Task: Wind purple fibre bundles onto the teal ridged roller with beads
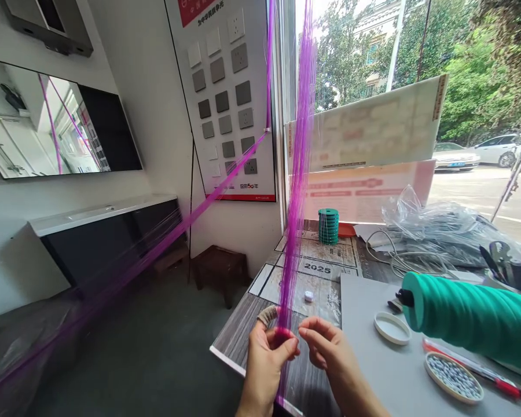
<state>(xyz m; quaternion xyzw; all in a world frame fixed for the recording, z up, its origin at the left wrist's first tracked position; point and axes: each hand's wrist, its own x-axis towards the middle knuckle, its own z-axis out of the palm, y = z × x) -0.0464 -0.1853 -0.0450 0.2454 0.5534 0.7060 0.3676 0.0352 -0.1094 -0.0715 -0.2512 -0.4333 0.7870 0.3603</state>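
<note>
A bundle of fine purple threads (pixel 298 191) hangs down from above in front of the window. My left hand (pixel 267 362) is closed around its lower part, with thumb and fingers pressed together. Tan tape or a wrap shows on one of its fingers. Just to the right, my right hand (pixel 332 356) has its thumb and forefinger pinched close to the threads; what they hold, if anything, is too small to make out. A second stretch of purple strands runs from a white hook (pixel 267 130) on the wall board down to the lower left.
On the table (pixel 252 318) stand a green spool stack (pixel 329 227) and a large green thread cone (pixel 469 318). An oval dish of grey beads (pixel 454 377), a white ring lid (pixel 392 328) and a red-and-clear tool (pixel 473 368) lie right. A brown stool (pixel 221 263) stands on the floor.
</note>
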